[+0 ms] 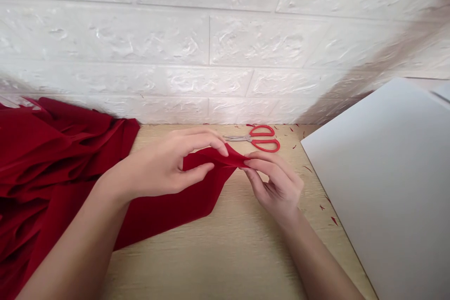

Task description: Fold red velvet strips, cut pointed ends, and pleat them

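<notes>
A large piece of dark red cloth (52,168) spreads over the left of a light wooden table (228,243), with one corner drawn out toward the middle. My left hand (168,164) pinches that corner between thumb and fingers. My right hand (277,183) pinches the tip of the same corner from the right, palm turned up. The cloth edge is folded between the two hands and lifted slightly off the table. Red-handled scissors (258,138) lie closed on the table just behind my hands, near the wall.
A white brick-pattern wall (218,42) runs along the back of the table. A large white board (386,187) covers the right side. Small red cloth scraps (333,220) are scattered near the board's edge and by the scissors.
</notes>
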The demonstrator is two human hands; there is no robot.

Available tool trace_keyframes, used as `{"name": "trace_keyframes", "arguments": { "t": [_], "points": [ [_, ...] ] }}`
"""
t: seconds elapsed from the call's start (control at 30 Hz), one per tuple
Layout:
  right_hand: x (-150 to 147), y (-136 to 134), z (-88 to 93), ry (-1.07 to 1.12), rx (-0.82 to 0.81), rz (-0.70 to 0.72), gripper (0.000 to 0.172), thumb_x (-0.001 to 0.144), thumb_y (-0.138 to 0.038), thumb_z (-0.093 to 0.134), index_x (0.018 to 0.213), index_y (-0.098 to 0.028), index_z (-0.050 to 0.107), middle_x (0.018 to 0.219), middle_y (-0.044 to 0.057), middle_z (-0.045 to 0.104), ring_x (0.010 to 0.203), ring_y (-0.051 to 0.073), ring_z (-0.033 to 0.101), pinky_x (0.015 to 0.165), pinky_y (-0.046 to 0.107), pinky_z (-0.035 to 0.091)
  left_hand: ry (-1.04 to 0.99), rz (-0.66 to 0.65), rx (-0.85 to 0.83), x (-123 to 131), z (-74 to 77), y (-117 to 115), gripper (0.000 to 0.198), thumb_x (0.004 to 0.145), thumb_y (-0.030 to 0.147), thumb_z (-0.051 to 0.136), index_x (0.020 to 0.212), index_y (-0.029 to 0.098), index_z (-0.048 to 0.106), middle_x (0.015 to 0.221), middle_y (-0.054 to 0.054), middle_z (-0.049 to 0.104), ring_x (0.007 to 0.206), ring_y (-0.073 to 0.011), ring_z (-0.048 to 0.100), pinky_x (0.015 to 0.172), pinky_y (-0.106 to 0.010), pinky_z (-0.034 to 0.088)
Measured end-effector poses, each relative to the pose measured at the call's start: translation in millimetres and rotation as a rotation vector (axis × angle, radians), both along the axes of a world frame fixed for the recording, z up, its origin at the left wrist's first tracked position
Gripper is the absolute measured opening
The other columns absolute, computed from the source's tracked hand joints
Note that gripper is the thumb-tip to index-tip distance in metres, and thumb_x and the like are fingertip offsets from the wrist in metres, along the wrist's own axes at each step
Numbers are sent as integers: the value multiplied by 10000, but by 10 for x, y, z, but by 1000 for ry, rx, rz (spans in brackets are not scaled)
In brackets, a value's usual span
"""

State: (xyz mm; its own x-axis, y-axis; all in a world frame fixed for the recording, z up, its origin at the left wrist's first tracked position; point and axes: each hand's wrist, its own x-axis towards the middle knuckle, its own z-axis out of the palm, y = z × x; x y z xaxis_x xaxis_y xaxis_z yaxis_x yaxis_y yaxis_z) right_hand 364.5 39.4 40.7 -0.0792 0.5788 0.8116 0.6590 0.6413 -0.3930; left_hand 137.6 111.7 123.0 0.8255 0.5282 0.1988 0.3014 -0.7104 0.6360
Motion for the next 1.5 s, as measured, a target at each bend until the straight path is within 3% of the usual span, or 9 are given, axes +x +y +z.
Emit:
{"name": "trace_keyframes", "arguments": {
  "t": [0.3, 0.53, 0.73, 0.87, 1.0, 1.17, 1.27, 1.5],
  "points": [
    [-6, 6, -19, -15, 22, 15, 225, 850, -25, 696, 987, -203, 696, 969, 80, 745, 850, 175, 726, 766, 304, 624, -39, 60, 125, 71, -80, 1, 134, 979, 240, 592, 969, 198, 720, 958, 18, 751, 821, -99, 670, 738, -208, 478],
    [-34, 18, 0, -13, -30, 18, 200, 873, -70, 690, 1000, -223, 669, 927, 56, 739, 858, 175, 720, 766, 310, 627, -95, 97, 155, 208, -128, -63, 165, 977, 246, 595, 914, 174, 730, 865, 13, 759, 767, -106, 666, 716, -218, 477],
    [-97, -17, 12, 132, -162, 38, 159, 873, -86, 680, 962, -217, 671, 914, 33, 701, 784, 144, 673, 623, 250, 613, -113, 189, -11, 264, -118, -97, 178, 959, 249, 603, 868, 197, 747, 814, 42, 762, 685, -72, 644, 587, -170, 453],
    [-137, -39, 1, 176, -166, 22, 162, 874, -96, 678, 974, -222, 690, 994, 56, 674, 845, 163, 665, 585, 259, 611, -107, 255, -129, 299, -130, -106, 199, 952, 268, 598, 850, 205, 756, 791, 40, 759, 675, -83, 646, 583, -171, 472],
    [-163, -39, 12, 179, -140, -63, 117, 885, -130, 682, 941, -230, 706, 989, 57, 649, 753, 141, 640, 521, 251, 586, -131, 327, -201, 339, -177, -115, 236, 959, 316, 581, 849, 205, 759, 786, 22, 758, 672, -111, 650, 585, -203, 486],
    [-186, -32, 16, 337, -261, -118, 64, 903, -180, 683, 928, -230, 715, 987, 55, 655, 818, 149, 665, 499, 219, 602, -208, 366, -232, 390, -261, -121, 247, 966, 345, 580, 859, 203, 751, 742, 21, 744, 603, -104, 622, 585, -224, 482],
    [-191, -36, 13, 410, -329, -137, 60, 909, -208, 683, 950, -229, 722, 1021, 59, 668, 844, 154, 674, 491, 213, 612, -277, 388, -279, 409, -295, -127, 201, 953, 344, 608, 889, 206, 739, 811, 15, 764, 671, -117, 668, 633, -232, 512],
    [-176, -36, -15, 383, -187, -154, 133, 881, -148, 714, 959, -248, 754, 1039, 49, 686, 857, 159, 689, 491, 223, 619, -300, 423, -374, 432, -349, -133, 125, 945, 306, 617, 982, 197, 669, 884, -13, 785, 782, -161, 739, 697, -269, 558]
  ]
}}
